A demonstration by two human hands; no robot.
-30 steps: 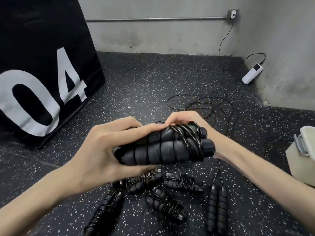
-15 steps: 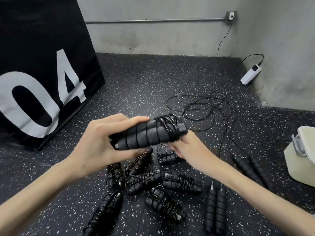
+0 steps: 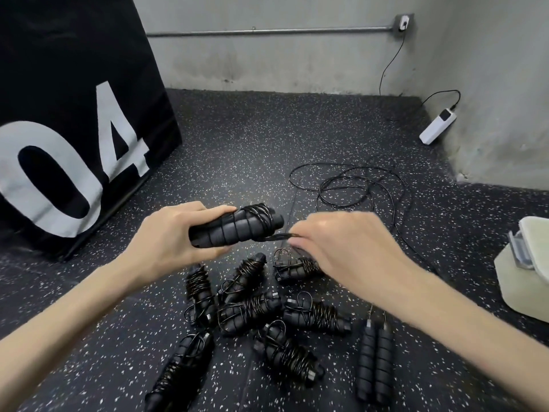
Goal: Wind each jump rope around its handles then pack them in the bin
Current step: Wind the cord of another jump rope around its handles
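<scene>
Black foam handles (image 3: 234,228), rope half wound.
Left hand (image 3: 166,236) grips them; right hand (image 3: 335,242) pinches the cord (image 3: 274,237) beside.

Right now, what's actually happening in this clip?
A person is winding a jump rope. The left hand grips the paired handles, with cord already coiled round their far end; the right hand pinches the loose cord beside them. Six wound bundles lie on the floor below, and an unwound pair of handles lies to their right, its cord trailing off. A pale container sits at the right edge; nothing shows inside it.
</scene>
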